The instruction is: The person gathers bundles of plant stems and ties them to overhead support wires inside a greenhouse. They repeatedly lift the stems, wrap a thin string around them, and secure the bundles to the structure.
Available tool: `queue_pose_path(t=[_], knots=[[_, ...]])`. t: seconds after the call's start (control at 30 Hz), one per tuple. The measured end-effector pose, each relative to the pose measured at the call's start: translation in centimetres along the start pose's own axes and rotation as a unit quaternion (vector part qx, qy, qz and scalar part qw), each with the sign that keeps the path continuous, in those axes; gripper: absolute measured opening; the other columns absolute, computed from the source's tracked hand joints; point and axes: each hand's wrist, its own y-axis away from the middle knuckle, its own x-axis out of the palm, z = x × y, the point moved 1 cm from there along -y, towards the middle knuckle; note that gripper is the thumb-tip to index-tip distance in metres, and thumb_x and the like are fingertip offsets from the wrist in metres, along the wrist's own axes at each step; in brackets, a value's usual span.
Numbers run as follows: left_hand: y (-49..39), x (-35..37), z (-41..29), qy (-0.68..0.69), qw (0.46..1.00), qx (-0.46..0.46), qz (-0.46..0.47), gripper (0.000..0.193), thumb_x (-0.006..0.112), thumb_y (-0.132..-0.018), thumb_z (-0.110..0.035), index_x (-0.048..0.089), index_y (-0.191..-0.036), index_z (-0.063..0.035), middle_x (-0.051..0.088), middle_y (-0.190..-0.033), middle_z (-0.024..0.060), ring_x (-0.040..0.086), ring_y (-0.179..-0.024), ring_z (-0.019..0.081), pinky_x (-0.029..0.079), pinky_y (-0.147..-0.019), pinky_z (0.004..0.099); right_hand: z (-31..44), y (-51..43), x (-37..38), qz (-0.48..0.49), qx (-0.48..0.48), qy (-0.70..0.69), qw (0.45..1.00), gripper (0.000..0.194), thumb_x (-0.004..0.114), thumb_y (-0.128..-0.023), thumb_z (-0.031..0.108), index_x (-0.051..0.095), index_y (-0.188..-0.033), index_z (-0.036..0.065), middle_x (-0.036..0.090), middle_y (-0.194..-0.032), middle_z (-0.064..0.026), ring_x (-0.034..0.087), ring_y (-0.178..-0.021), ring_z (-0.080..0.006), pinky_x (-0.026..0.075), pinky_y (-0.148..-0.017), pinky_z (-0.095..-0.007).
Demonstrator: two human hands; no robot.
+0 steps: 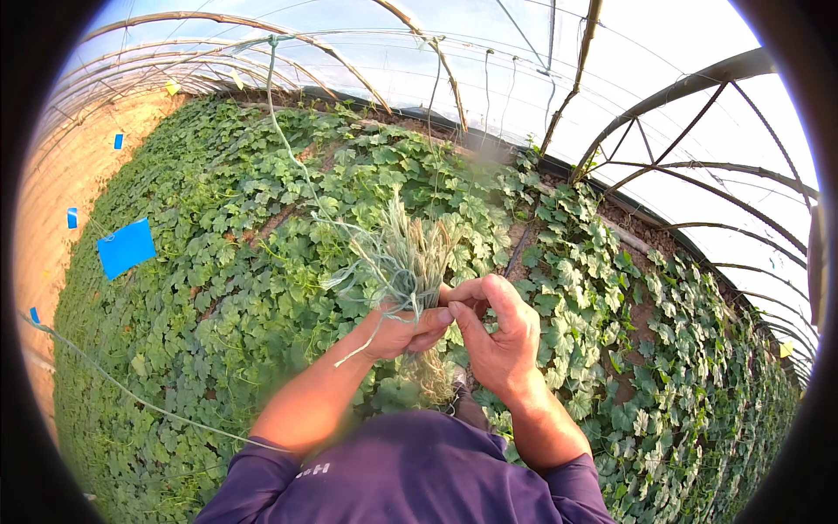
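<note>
In front of my chest, my left hand (409, 331) grips a thick bundle of pale green and straw-coloured twine (416, 262) around its middle. The frayed ends fan out above the hand, and more strands hang below it. My right hand (501, 327) is at the right side of the bundle, with thumb and forefinger tips together beside my left thumb. Whether a strand lies between these fingertips I cannot tell. A pale green string (288, 141) runs from an overhead wire down to the bundle. One loose end trails over my left wrist.
Leafy vine plants (249, 314) cover the ground around me. Curved greenhouse poles (694, 85) rise at the right and back under plastic film. A blue card (127, 249) hangs at the left near the earthen wall (72, 170). Another string (144, 403) slants towards my left sleeve.
</note>
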Motion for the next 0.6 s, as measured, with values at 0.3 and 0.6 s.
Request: queue_pose_path(t=[0.3,0.6], knots=[[0.9,0.2,0.2,-0.025,0.998,-0.001,-0.057,0.017,0.060,-0.092,-0.021,0.056,-0.102,-0.0082,0.043,-0.059,-0.0038,0.036,-0.046,0.0047,0.024,-0.041,0.0211,0.4,0.2,1.3,-0.007,-0.009,0.040,0.999,0.015,0.068,-0.073,-0.002,0.058,-0.083,0.004,0.062,-0.076,-0.0063,0.058,-0.072,-0.0239,0.048,-0.063,-0.0338],[1.2,0.1,0.4,0.020,0.999,0.015,-0.026,0.021,0.063,-0.090,-0.019,0.057,-0.106,-0.0071,0.043,-0.061,-0.0033,0.035,-0.046,0.0062,0.025,-0.041,0.0217,-0.7,-0.1,1.4,0.000,0.120,-0.058,0.991,0.014,0.067,-0.076,-0.001,0.057,-0.084,0.003,0.059,-0.071,-0.0043,0.052,-0.057,-0.0139,0.044,-0.055,-0.0272]])
